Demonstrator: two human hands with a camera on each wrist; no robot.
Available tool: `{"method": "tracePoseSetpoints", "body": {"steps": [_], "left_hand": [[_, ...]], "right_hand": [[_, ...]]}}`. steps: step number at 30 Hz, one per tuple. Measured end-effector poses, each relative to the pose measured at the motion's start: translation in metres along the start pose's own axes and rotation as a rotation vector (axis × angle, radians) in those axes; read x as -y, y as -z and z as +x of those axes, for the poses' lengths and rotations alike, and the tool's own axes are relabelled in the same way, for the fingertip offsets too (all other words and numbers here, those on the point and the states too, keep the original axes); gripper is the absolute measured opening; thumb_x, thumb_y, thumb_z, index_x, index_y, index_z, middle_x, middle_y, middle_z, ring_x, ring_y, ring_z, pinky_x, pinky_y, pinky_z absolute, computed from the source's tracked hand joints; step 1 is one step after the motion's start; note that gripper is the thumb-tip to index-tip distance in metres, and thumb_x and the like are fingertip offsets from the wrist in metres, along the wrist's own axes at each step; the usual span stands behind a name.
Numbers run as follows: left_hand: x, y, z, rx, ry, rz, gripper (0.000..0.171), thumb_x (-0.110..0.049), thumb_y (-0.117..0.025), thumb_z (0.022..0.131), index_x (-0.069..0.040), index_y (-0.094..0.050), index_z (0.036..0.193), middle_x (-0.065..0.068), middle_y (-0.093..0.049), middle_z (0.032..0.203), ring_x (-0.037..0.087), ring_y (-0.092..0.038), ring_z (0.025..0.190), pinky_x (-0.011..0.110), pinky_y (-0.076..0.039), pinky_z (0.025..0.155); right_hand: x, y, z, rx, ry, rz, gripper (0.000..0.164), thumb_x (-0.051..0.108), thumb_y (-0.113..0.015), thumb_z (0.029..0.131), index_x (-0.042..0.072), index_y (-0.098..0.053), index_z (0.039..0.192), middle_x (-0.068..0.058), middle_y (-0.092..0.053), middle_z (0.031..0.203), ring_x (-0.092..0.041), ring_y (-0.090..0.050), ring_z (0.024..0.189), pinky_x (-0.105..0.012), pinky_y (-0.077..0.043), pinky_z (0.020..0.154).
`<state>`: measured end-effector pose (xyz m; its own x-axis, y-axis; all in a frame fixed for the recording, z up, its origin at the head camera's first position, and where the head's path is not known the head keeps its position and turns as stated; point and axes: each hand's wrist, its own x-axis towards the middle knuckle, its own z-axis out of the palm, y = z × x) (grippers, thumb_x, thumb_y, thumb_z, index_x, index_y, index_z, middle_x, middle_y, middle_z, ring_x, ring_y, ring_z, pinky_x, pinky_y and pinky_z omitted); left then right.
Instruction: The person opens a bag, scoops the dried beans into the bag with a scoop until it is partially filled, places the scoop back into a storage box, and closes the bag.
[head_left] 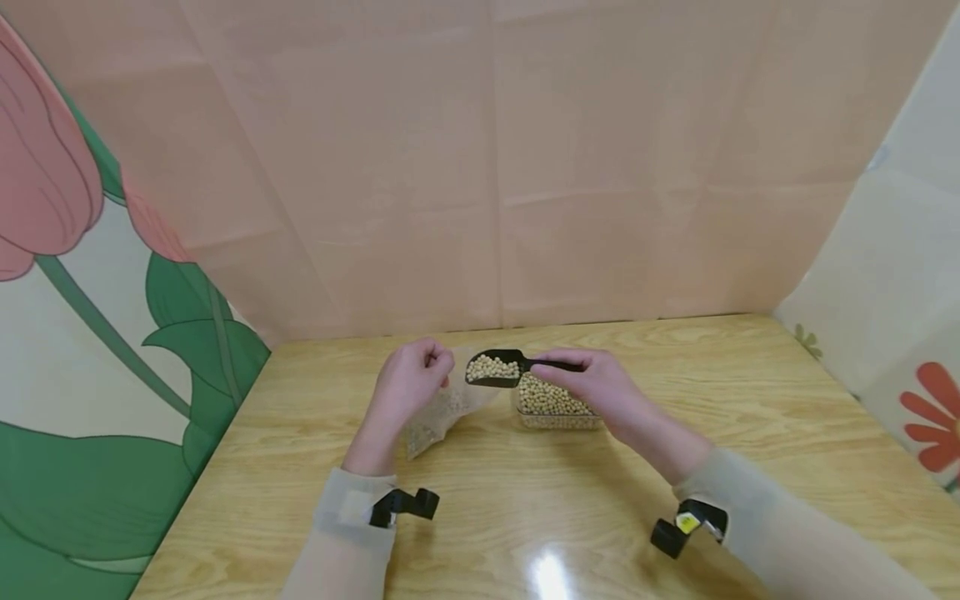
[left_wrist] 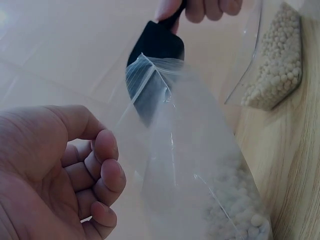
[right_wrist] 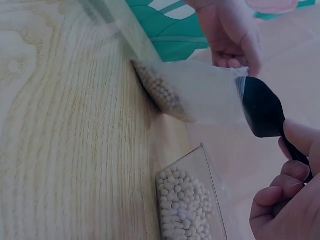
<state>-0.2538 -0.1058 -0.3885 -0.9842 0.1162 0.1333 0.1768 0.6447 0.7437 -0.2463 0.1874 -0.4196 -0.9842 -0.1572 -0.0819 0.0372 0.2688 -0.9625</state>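
Pink backdrop [head_left: 525, 167] bounds the wooden table [head_left: 487, 517] beyond scoop [right_wrist: 262, 107], bag [head_left: 450, 408] and box [head_left: 558, 421].

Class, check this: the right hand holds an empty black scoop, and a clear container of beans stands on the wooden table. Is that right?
Not quite: the black scoop isn't empty; the head view shows beans in it. The right hand does hold it, and the clear container of beans stands on the wooden table.

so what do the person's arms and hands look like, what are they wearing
Pale greyish-beige sleeves cover both forearms: left sleeve, right sleeve. Each wrist carries a small black device, left and right, the right one with a yellow patch. Both hands, left and right, are ungloved.
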Motion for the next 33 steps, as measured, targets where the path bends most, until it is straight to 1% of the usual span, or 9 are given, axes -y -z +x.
{"method": "tracePoseSetpoints", "body": {"steps": [2,5,7,10,15,19,23,26,33], "left_hand": [[0.0,0.0,0.0,0.0,-0.003,-0.002,0.02,-0.017,-0.059,0.105,-0.008,-0.072,0.093,-0.001,-0.071,0.076,0.018,-0.054,0.06,0.034,-0.043,0.058],[0.0,0.001,0.0,0.004,0.0,-0.004,0.021,-0.017,-0.058,0.106,-0.007,-0.072,0.094,-0.001,-0.071,0.076,0.018,-0.053,0.059,0.034,-0.042,0.057],[0.0,0.001,0.0,0.007,0.003,-0.005,0.021,-0.018,-0.058,0.106,-0.006,-0.072,0.095,0.0,-0.071,0.076,0.018,-0.052,0.058,0.034,-0.042,0.057],[0.0,0.001,-0.001,0.007,0.004,-0.003,0.021,-0.018,-0.058,0.106,-0.007,-0.072,0.094,0.0,-0.071,0.076,0.018,-0.051,0.058,0.034,-0.042,0.057],[-0.001,0.002,-0.001,0.002,0.004,-0.005,0.021,-0.018,-0.059,0.106,-0.009,-0.071,0.091,-0.001,-0.071,0.076,0.018,-0.052,0.059,0.034,-0.042,0.058],[-0.001,0.002,-0.001,-0.002,0.002,-0.003,0.02,-0.018,-0.059,0.106,-0.01,-0.071,0.091,-0.001,-0.071,0.076,0.019,-0.053,0.06,0.034,-0.042,0.058],[-0.001,0.001,-0.001,-0.004,-0.002,-0.003,0.02,-0.018,-0.059,0.106,-0.011,-0.071,0.091,-0.001,-0.071,0.076,0.019,-0.054,0.061,0.034,-0.043,0.059],[-0.001,0.002,-0.001,-0.006,-0.004,-0.005,0.021,-0.018,-0.059,0.106,-0.011,-0.071,0.091,-0.001,-0.071,0.076,0.019,-0.054,0.06,0.035,-0.043,0.059],[0.0,0.001,0.0,-0.011,-0.008,0.005,0.019,-0.018,-0.06,0.105,-0.011,-0.071,0.091,-0.002,-0.071,0.076,0.019,-0.055,0.061,0.035,-0.043,0.061]], "right_hand": [[0.001,-0.002,0.002,0.014,0.015,-0.02,0.049,0.048,-0.087,0.094,0.019,-0.081,0.133,-0.003,-0.068,0.15,-0.029,-0.059,0.138,-0.053,-0.046,0.114],[0.004,-0.005,0.003,0.023,0.023,-0.051,0.046,0.05,-0.087,0.094,0.023,-0.082,0.131,-0.002,-0.068,0.151,-0.03,-0.056,0.144,-0.054,-0.043,0.118],[0.006,-0.006,0.004,0.027,0.032,-0.068,0.045,0.049,-0.087,0.094,0.023,-0.083,0.131,-0.003,-0.068,0.15,-0.029,-0.059,0.138,-0.053,-0.046,0.114],[0.01,-0.008,0.005,0.021,0.047,-0.111,0.043,0.049,-0.086,0.095,0.023,-0.083,0.13,-0.004,-0.07,0.147,-0.026,-0.062,0.121,-0.047,-0.051,0.098],[0.018,-0.011,0.008,0.004,0.101,-0.222,0.039,0.046,-0.085,0.097,0.022,-0.084,0.128,-0.008,-0.073,0.141,-0.024,-0.062,0.099,-0.039,-0.051,0.08],[0.024,-0.014,0.008,-0.009,0.134,-0.277,0.037,0.043,-0.086,0.097,0.02,-0.084,0.127,-0.008,-0.076,0.134,-0.022,-0.063,0.092,-0.038,-0.052,0.077],[0.03,-0.017,0.008,-0.013,0.179,-0.331,0.035,0.041,-0.086,0.098,0.02,-0.084,0.126,-0.005,-0.078,0.129,-0.019,-0.068,0.094,-0.038,-0.055,0.082],[0.034,-0.019,0.008,-0.02,0.232,-0.383,0.032,0.038,-0.086,0.098,0.02,-0.085,0.125,-0.004,-0.08,0.126,-0.016,-0.07,0.091,-0.037,-0.055,0.081],[0.039,-0.022,0.007,-0.056,0.379,-0.519,0.028,0.033,-0.088,0.097,0.019,-0.087,0.121,-0.004,-0.082,0.116,-0.013,-0.068,0.079,-0.038,-0.054,0.075]]}}
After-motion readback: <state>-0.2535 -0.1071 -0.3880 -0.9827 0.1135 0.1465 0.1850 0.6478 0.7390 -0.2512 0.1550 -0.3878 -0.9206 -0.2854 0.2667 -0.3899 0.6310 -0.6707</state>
